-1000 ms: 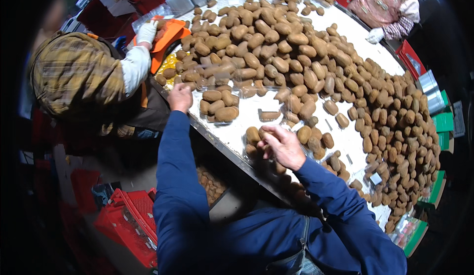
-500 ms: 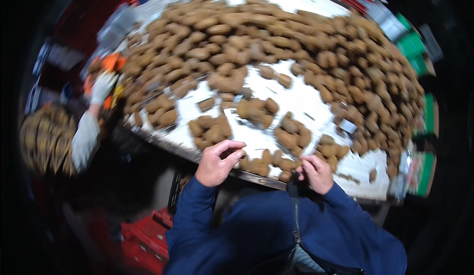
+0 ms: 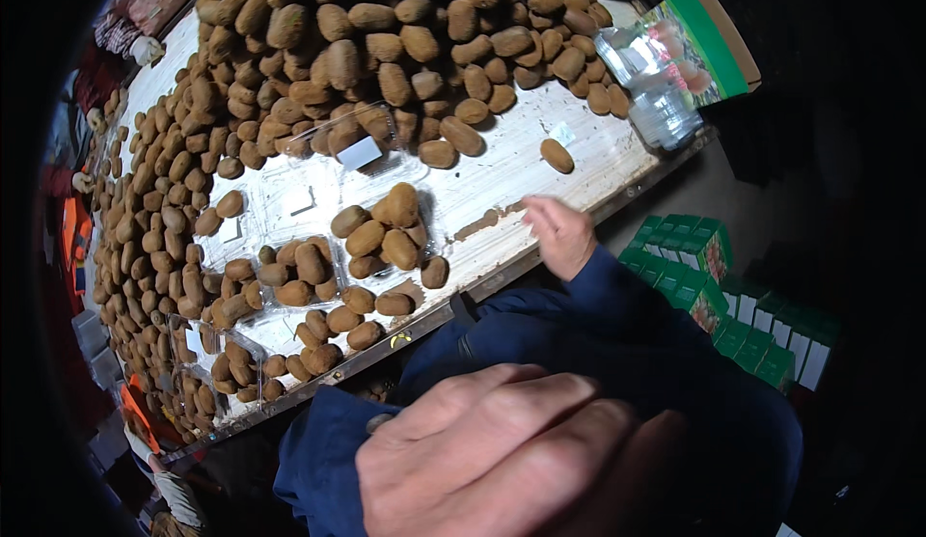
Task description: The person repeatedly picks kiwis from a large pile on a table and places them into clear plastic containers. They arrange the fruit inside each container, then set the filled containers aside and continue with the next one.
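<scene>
My left hand [image 3: 511, 450] is raised very close to the head camera, its back toward me. The fingers are bent and held together; the tips and anything within them are hidden. Over the table's near edge, my right hand [image 3: 562, 235] has its fingers partly stretched out and holds nothing visible. Its fingertips are by a brown smear on the white tabletop [image 3: 502, 185]. A single kiwifruit [image 3: 557, 156] lies beyond it. To the left, kiwifruit fill a clear plastic tray [image 3: 386, 233], and another filled clear tray [image 3: 304, 272] sits beside that one.
A large heap of kiwifruit [image 3: 386, 45] covers the far and left parts of the table. Stacked clear containers [image 3: 666, 117] and a green carton [image 3: 709, 45] stand at the right corner. Green boxes [image 3: 675, 267] are below, past the edge. A co-worker's arm [image 3: 178, 498] shows lower left.
My view has swung toward the table's right end. My left hand has come up from the table toward the camera. My right hand has moved right, away from the fruit by the edge.
</scene>
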Available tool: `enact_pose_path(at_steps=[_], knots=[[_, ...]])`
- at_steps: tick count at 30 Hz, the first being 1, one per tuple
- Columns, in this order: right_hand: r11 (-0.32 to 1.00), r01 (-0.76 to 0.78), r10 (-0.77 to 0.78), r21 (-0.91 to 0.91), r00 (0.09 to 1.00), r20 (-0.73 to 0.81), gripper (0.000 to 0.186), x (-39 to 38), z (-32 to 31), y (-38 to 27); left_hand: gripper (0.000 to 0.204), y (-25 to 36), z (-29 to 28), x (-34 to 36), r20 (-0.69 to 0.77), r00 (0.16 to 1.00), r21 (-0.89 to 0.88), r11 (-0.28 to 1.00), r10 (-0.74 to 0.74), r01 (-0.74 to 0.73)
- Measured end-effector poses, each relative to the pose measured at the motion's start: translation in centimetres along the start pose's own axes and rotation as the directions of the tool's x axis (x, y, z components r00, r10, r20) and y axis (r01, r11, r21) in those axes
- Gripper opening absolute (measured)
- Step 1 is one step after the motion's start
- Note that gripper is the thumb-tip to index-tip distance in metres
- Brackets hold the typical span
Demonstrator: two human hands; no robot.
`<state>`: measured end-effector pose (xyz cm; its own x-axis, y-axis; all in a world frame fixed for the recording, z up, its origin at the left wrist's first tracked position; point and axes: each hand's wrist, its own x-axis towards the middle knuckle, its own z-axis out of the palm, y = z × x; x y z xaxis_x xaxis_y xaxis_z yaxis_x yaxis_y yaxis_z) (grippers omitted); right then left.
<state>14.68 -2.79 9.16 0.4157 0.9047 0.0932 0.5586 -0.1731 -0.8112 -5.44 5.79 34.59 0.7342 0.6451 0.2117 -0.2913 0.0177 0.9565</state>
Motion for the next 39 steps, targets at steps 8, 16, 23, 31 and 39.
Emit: enact_pose_path(at_steps=[8,16,23,31,39], knots=[[0.699,-0.004,-0.367,-0.715,0.856,-0.364,0.025,9.4,-14.4,11.2,0.021,-5.1,7.2,5.7,0.215,0.976,0.318,0.946,-0.008,-0.062],[0.677,-0.376,0.277,-0.633,0.927,-0.254,0.028,14.6,-16.5,14.1,0.024,-13.0,4.1,4.8,0.004,0.96,0.676,0.708,-0.281,0.205],[0.813,-0.389,0.327,-0.433,0.921,-0.212,0.029,15.1,-18.1,14.6,0.024,-16.4,2.1,2.0,-0.146,0.909,0.538,0.739,-0.391,0.404],[0.751,-0.231,0.121,-0.619,0.969,-0.215,0.024,14.6,-17.3,14.8,0.024,-17.6,2.5,1.6,-0.112,0.918,0.533,0.757,-0.379,0.377],[0.812,-0.139,0.063,-0.566,0.987,-0.151,0.024,15.2,-18.6,15.3,0.023,-17.8,2.6,1.4,-0.122,0.921,0.533,0.758,-0.371,0.376]])
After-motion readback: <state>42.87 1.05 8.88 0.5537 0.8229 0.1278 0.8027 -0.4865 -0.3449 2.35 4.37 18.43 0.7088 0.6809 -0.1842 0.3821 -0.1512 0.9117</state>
